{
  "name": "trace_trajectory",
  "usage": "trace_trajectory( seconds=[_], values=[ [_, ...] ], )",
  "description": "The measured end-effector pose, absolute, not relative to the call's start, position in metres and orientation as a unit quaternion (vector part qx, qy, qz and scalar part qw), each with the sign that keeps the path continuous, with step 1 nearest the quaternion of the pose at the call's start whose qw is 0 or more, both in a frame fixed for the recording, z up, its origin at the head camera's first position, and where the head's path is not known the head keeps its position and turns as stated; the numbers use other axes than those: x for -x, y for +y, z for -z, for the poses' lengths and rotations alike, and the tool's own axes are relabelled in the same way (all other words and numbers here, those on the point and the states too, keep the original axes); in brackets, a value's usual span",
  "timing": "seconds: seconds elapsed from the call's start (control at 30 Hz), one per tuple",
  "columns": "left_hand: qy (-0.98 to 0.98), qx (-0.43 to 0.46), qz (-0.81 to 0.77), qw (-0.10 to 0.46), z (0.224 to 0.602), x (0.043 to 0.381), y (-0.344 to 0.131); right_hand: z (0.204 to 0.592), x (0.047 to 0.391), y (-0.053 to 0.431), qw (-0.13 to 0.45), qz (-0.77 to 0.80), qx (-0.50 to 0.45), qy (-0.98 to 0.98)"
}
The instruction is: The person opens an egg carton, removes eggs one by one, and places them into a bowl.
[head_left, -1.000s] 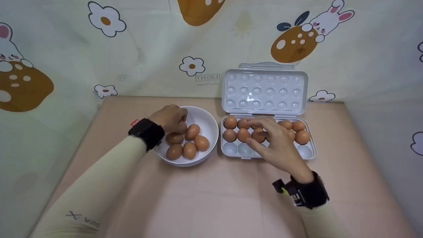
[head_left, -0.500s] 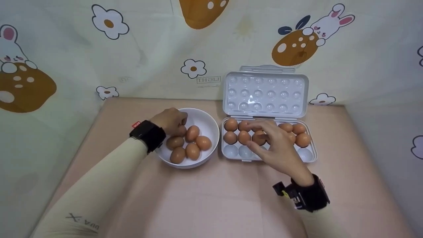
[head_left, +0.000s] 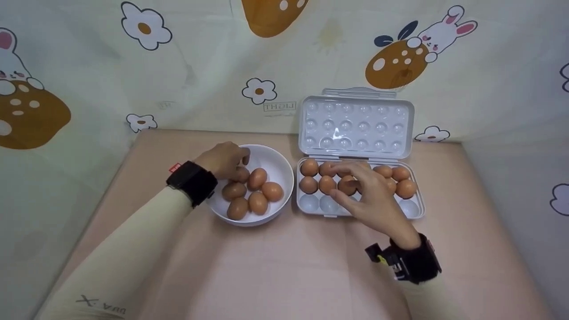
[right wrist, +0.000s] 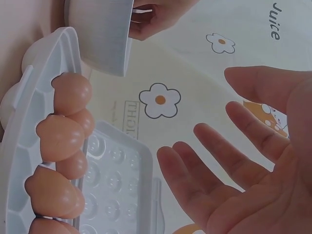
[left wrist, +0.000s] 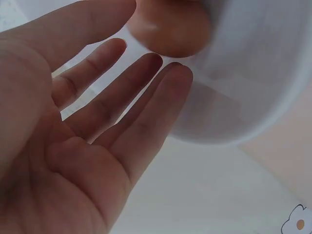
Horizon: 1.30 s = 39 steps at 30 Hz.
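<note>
A white bowl [head_left: 276,163] holds several brown eggs [head_left: 258,202]. My left hand [head_left: 223,161] reaches over the bowl's far left side, beside one egg [head_left: 241,174]. Seen from the left wrist, the fingers [left wrist: 141,122] are loosely extended just short of an egg [left wrist: 173,29], and nothing is gripped. To the bowl's right lies a white plastic egg box [head_left: 310,202], its two back rows bearing brown eggs [head_left: 310,185]. My right hand [head_left: 373,200] hovers above that box with thumb and fingers spread apart. The right wrist view shows its palm [right wrist: 263,195] bare, and it hides part of the front row.
The box's dimpled lid [head_left: 355,126] stands raised at the back, near the patterned cloth wall [head_left: 213,66]. Bare cups show in the front row. Bowl and box sit side by side on a pinkish-tan table surface [head_left: 284,266].
The left hand has drawn slightly left and its fingers have loosened beside the egg. Eggs in the bowl have shifted a little. The right hand has stayed in place.
</note>
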<state>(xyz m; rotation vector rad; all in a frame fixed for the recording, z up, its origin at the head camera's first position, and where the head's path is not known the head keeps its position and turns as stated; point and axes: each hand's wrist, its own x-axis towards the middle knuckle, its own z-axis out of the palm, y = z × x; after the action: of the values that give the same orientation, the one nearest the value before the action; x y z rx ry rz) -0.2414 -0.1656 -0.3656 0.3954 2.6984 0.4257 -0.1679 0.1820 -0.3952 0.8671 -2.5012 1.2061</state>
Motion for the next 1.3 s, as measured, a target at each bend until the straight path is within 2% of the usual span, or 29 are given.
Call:
trace_trajectory(
  seconds=[0.3,0.53,1.07,1.3],
  values=[
    [0.956,-0.211,-0.183,0.093,0.344,0.223,-0.156,0.396,0.178,0.182,0.106,-0.369,-0.316,-0.868],
    [0.945,-0.222,-0.237,0.040,0.338,0.198,-0.139,0.392,0.189,0.173,0.082,-0.292,-0.334,-0.893],
    [0.914,-0.262,-0.305,-0.058,0.364,0.161,-0.119,0.398,0.218,0.141,0.000,-0.182,-0.388,-0.904],
    [0.917,-0.255,-0.294,-0.086,0.378,0.151,-0.117,0.408,0.225,0.126,-0.002,-0.141,-0.408,-0.902]
  ],
)
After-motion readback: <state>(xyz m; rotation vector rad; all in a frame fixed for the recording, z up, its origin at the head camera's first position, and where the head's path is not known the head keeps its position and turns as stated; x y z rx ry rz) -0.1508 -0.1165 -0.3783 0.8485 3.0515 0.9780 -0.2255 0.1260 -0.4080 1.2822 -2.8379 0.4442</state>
